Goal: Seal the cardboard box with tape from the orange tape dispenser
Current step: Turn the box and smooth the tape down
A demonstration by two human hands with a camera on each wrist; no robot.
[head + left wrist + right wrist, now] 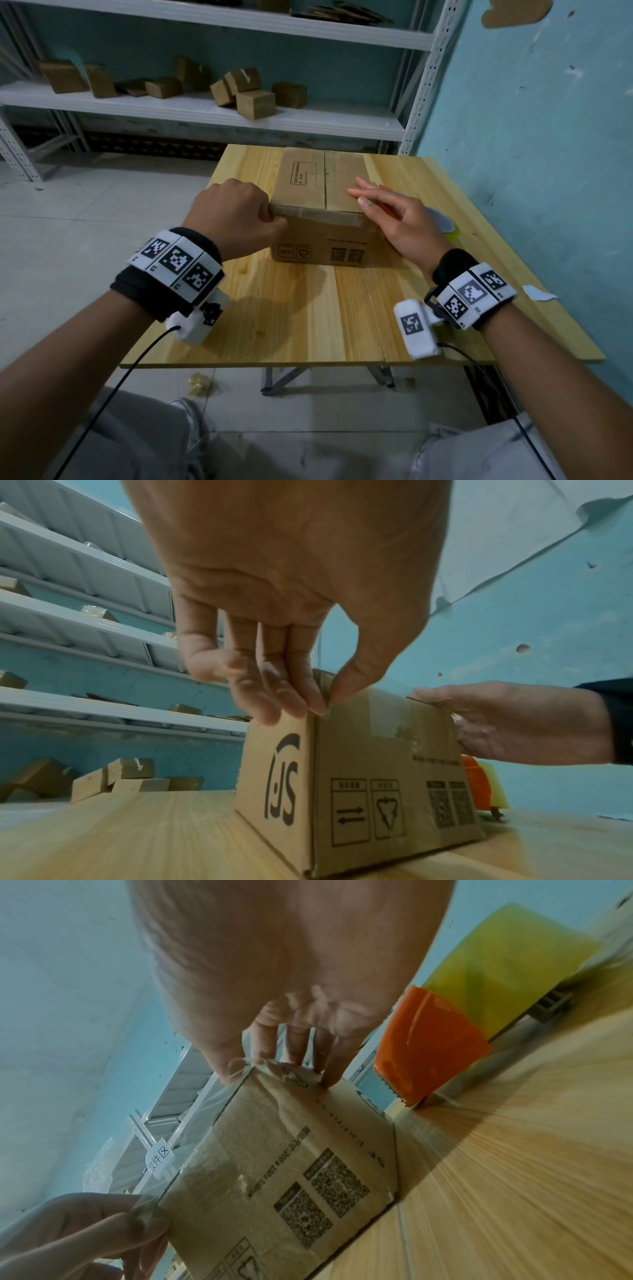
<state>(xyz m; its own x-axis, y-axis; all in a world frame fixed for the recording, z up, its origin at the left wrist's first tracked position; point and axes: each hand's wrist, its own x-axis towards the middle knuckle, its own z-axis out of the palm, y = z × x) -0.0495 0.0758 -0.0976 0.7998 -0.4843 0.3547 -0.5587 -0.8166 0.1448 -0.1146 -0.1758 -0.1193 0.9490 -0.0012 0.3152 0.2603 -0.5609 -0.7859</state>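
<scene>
A closed cardboard box (pixel 318 181) stands on the wooden table (pixel 308 308). A strip of clear tape (pixel 205 1137) runs along its near top edge and down the front face (pixel 387 718). My left hand (pixel 274 217) pinches the strip's left end at the box's near left corner (pixel 325 704). Straight fingers of my right hand (pixel 363 198) lie on the box top at the right, and its thumb (pixel 232 1069) presses the tape at the near right corner. The orange tape dispenser (pixel 428 1047), with a yellowish roll (pixel 507 969), stands right of the box, mostly hidden behind my right hand in the head view.
A metal shelf rack (pixel 219 113) with several small brown blocks stands behind the table. A blue wall (pixel 531 137) runs close along the right side. A white paper scrap (pixel 539 294) lies at the table's right edge. Bare tabletop lies in front of the box.
</scene>
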